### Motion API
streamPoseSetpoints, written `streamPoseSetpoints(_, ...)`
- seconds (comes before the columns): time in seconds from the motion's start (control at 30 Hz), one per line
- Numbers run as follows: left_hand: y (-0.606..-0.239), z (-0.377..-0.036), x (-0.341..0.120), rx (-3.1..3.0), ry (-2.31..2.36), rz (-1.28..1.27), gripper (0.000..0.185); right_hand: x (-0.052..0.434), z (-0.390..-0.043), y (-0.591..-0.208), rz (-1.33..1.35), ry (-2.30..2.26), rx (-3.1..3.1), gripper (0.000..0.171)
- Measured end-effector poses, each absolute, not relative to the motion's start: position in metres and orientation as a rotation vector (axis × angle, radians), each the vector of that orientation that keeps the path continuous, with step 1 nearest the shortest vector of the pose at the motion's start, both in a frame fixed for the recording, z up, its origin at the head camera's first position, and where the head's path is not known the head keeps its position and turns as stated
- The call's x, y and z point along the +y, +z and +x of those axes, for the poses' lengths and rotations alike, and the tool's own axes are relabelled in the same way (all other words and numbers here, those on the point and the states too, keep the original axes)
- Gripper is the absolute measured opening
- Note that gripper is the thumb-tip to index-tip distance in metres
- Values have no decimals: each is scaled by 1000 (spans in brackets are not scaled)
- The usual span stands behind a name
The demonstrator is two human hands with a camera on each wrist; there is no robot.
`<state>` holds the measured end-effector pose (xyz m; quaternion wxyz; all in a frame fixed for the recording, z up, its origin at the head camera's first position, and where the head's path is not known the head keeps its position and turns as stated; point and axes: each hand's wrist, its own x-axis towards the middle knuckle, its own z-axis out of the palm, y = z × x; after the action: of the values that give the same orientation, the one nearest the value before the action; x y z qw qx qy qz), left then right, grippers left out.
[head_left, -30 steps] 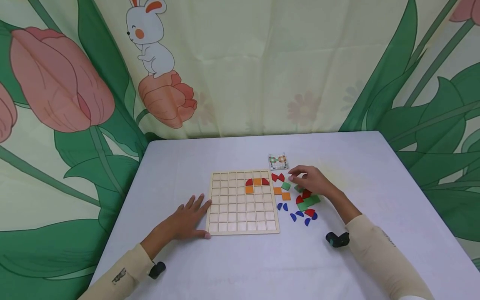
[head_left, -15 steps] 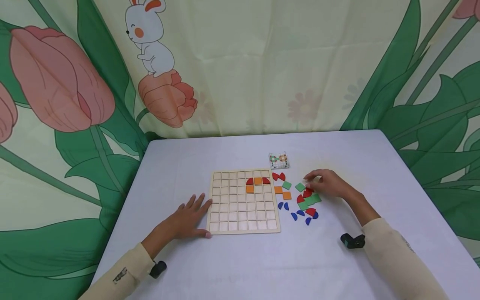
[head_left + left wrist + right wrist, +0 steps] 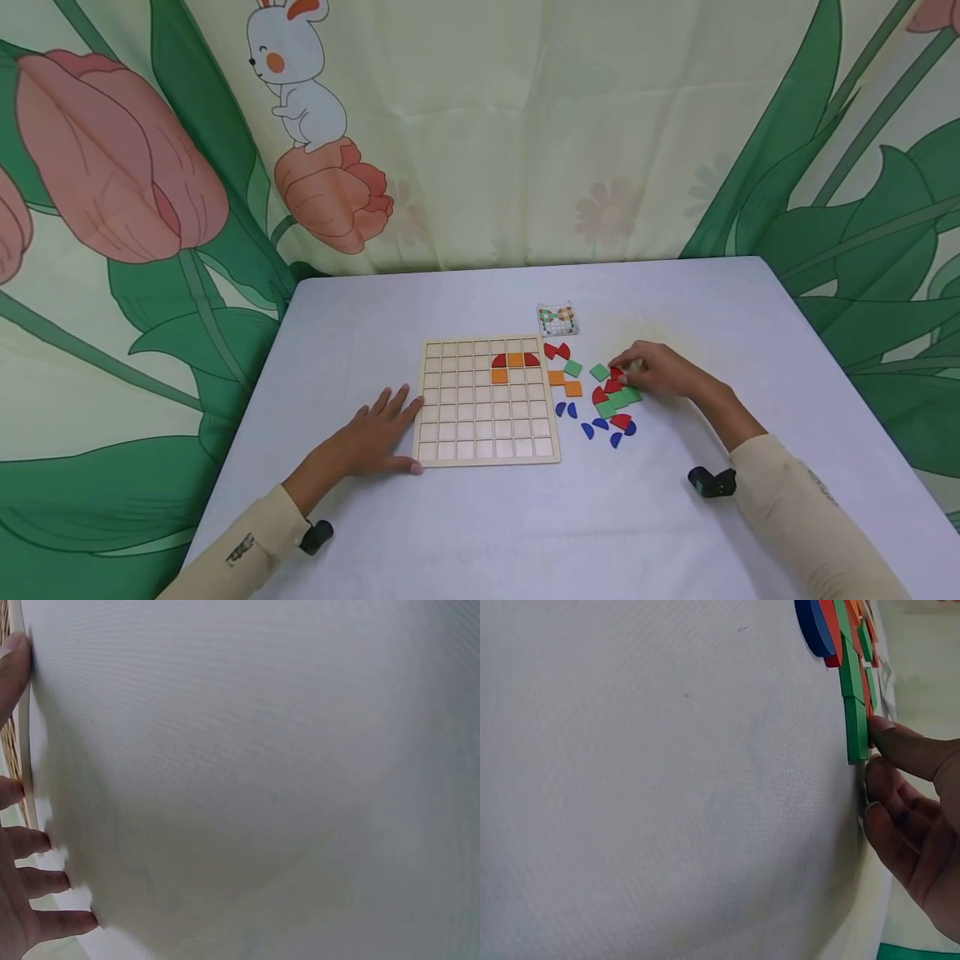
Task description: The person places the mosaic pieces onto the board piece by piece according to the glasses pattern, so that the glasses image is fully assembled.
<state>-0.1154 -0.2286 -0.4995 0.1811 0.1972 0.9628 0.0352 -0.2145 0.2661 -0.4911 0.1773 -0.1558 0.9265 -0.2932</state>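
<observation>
My left hand (image 3: 377, 439) lies with fingers spread along the left edge of the wooden grid board (image 3: 450, 417); in the left wrist view its thumb (image 3: 13, 667) presses against the rim. At the right of the board, my right hand (image 3: 657, 369) pinches a red tile (image 3: 616, 372) at the upper right of the loose pile. A second red tile (image 3: 612, 387) and green square tiles (image 3: 619, 400) lie just below those fingertips. In the right wrist view, the thumb (image 3: 896, 739) is right beside a green tile (image 3: 856, 727), with red partly hidden behind it.
On the board, red tiles (image 3: 499, 361) flank an orange square (image 3: 515, 359), with another orange square (image 3: 499, 377) below. Several blue half-round tiles (image 3: 587, 431) and orange squares (image 3: 573, 388) lie right of the board. A pattern card (image 3: 557, 319) lies behind them.
My right hand has moved right and slightly down from over the upper tiles to the red tile in the pile. The left hand stays at the board's edge.
</observation>
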Motion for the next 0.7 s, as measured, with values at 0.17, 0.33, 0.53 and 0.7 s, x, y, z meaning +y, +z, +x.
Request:
streamPoseSetpoints(0.17,-499,-115,-228,2715,104,551,109,262,-216,-492,-418,-831,2618,23)
streamPoseSetpoints(0.33,-498,-115,-228,2718,98,550,109,260,-215,-492,-408,-874,2597,17)
streamPoseSetpoints(0.53,-496,-114,-227,2719,98,560,109,260,-211,-487,-421,-907,2591,25)
streamPoseSetpoints(0.7,-495,-114,-228,2724,85,567,108,259,-209,-484,-423,-933,2607,26)
